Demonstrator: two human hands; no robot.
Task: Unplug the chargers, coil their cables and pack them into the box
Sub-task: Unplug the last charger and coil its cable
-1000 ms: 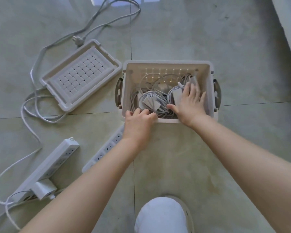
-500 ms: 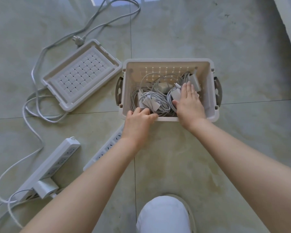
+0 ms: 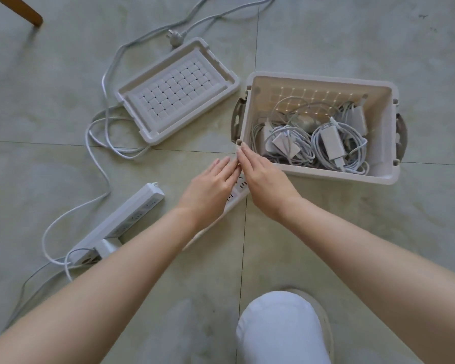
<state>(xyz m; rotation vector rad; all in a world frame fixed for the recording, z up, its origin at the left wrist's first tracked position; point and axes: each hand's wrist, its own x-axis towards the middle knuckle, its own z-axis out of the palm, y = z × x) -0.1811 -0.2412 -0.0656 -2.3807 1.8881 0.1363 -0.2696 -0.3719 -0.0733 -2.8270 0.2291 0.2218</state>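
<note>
A beige box (image 3: 386,132) stands on the floor and holds several white chargers with coiled cables (image 3: 331,144). Both of my hands are outside the box near its front left corner. My left hand (image 3: 210,190) hovers flat with fingers apart, above a white power strip (image 3: 237,195) that my arms mostly hide. My right hand (image 3: 263,182) lies beside it, fingers extended toward the box corner, holding nothing. Further left, a second power strip (image 3: 128,219) has one white charger (image 3: 107,246) still plugged in, its cable trailing left.
The box lid (image 3: 177,91) lies upside down to the left of the box. Long white cords (image 3: 103,132) loop over the tiled floor around it, with a loose plug (image 3: 175,38). A wooden leg (image 3: 24,10) shows top left. My knee (image 3: 281,329) is bottom centre.
My right hand has come out of the box and my left hand has let go of its rim. Both moved left to the box's front corner. The view shifted left.
</note>
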